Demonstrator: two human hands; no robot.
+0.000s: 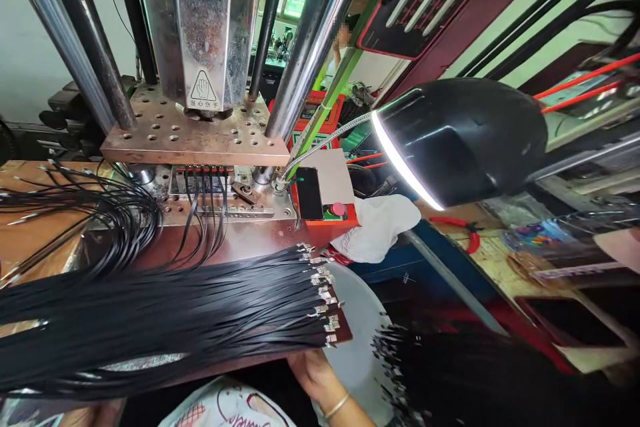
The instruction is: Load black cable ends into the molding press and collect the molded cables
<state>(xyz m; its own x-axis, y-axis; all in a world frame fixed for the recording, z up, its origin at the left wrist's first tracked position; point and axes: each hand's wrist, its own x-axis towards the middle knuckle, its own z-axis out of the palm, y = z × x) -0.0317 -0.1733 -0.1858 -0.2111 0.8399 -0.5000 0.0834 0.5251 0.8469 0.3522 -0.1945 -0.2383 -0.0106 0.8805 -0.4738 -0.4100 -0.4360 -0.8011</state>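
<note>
A wide bundle of flat black cables [200, 303] with metal terminals at the right ends lies across a reddish-brown board. My right hand [313, 373], with a bracelet on its wrist, is at the front edge below the terminal ends. Its fingers are mostly hidden by the edge and the cables. Only a blurred part of my left hand [94, 412] shows at the lower left, beneath the bundle, its fingers out of sight. Beyond the bundle, several black cables run into a fixture [200, 183] under the copper-coloured plate [195, 127] of a press.
More black cables [125, 213] loop at the left. A black lamp [465, 140] glows at the right. Below it are a white cloth [377, 227], a pale round tub [350, 307] and a phone [310, 193] beside a red button [337, 209]. Another cable bundle [450, 360] lies right.
</note>
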